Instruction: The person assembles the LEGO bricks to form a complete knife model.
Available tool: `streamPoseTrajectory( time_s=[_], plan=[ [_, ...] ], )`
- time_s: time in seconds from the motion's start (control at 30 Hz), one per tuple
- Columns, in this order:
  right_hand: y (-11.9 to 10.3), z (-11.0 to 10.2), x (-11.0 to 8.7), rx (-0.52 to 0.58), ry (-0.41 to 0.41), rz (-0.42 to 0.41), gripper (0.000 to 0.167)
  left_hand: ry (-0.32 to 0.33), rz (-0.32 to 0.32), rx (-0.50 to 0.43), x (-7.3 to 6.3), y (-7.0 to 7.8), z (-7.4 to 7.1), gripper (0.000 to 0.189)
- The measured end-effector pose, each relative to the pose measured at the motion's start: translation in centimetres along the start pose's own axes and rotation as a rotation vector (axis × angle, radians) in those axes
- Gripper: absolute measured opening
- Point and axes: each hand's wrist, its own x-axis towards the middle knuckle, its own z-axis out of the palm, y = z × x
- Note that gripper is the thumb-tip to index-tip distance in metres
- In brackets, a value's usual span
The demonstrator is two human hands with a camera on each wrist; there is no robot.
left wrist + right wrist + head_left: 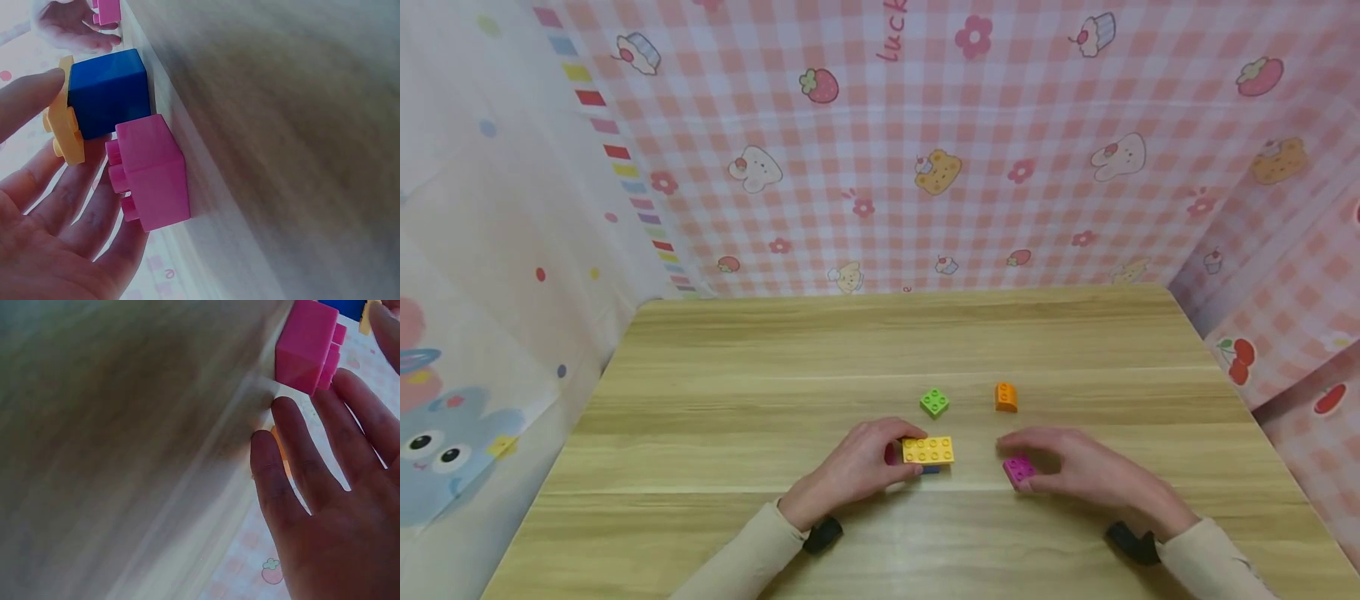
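Observation:
My left hand (867, 457) pinches a yellow eight-stud brick (927, 451) between thumb and fingers. Under the yellow brick is a blue brick (109, 94), mostly covered by it in the head view. A pink brick (156, 175) stands on the table inside the curve of the left fingers, studs facing the palm. Over at the right, my right hand (1078, 467) spreads loosely around a magenta brick (1019, 472) on the table. The right wrist view shows those fingers fairly straight, their tips close beside the magenta brick (306, 347).
Beyond the hands, a green four-stud brick (935, 402) and an orange round-edged brick (1006, 397) lie on the wooden table (760, 350). A pink checked cloth (895, 117) hangs along the back edge, with further cloths at both sides.

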Motion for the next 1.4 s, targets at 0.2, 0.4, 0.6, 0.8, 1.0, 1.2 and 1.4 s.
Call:
streamPoseTrajectory(
  time_s=[0.2, 0.4, 0.6, 0.8, 1.0, 1.2, 1.4],
  plan=[
    [0.3, 0.3, 0.0, -0.040, -0.022, -0.006, 0.048, 0.000, -0.013, -0.016, 0.0, -0.1, 0.1, 0.037],
    [0.5, 0.4, 0.3, -0.119, 0.003, -0.045, 0.037, 0.002, -0.043, -0.041, 0.2, -0.2, 0.2, 0.035],
    [-0.2, 0.3, 0.6, -0.082, 0.056, 0.001, 0.038, 0.013, -0.044, -0.062, 0.2, -0.2, 0.3, 0.032],
    [-1.8, 0.4, 0.9, -0.059, 0.124, -0.014, 0.037, 0.006, -0.067, -0.068, 0.2, -0.2, 0.3, 0.032],
    [-3.2, 0.8, 1.7, -0.063, 0.176, -0.067, 0.037, 0.013, -0.077, -0.068, 0.4, 0.0, 0.1, 0.032],
    [-4.1, 1.5, 2.7, -0.081, 0.217, -0.165, 0.037, 0.022, -0.082, -0.076, 0.4, 0.3, 0.0, 0.031],
    [-4.9, 2.2, 3.6, -0.059, 0.232, -0.208, 0.038, 0.025, -0.092, -0.086, 0.3, 0.2, 0.1, 0.031]
  ],
)
